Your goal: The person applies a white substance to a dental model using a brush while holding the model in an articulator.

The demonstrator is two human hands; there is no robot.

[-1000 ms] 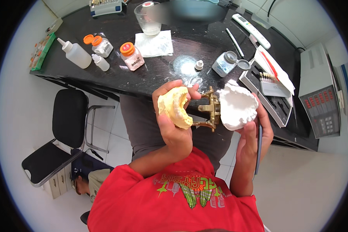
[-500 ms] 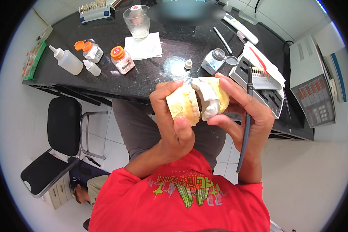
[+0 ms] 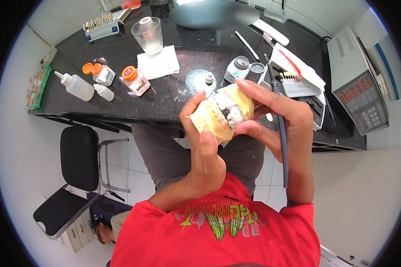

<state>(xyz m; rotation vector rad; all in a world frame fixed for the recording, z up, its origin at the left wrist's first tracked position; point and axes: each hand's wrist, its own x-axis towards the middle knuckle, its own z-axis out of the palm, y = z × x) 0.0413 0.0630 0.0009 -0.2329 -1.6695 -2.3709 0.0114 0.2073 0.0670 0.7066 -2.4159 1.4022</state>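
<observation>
My left hand (image 3: 208,162) is closed round a pale yellow plaster dental cast (image 3: 207,119) with a row of teeth along its right edge. In my right hand (image 3: 296,118) is a second yellow dental cast (image 3: 239,94) with a white section (image 3: 236,116) that includes tooth shapes. The two casts sit side by side above my lap, tooth edges facing and close together; whether they touch is unclear. A thin dark-handled tool (image 3: 282,138) also rests across my right hand, its slim tip up over the bench. My fingers hide parts of both casts.
On the black bench (image 3: 116,104) stand a squeeze bottle (image 3: 79,87), orange-capped jars (image 3: 136,81), a glass (image 3: 148,38) and an open jar (image 3: 237,69). A shade-tab case (image 3: 298,84) lies right, beside a control unit (image 3: 361,98). A black chair (image 3: 79,155) stands left; another person is behind it.
The two casts have come closer together, and the right one has turned so its white tooth shapes show more. My view has shifted slightly.
</observation>
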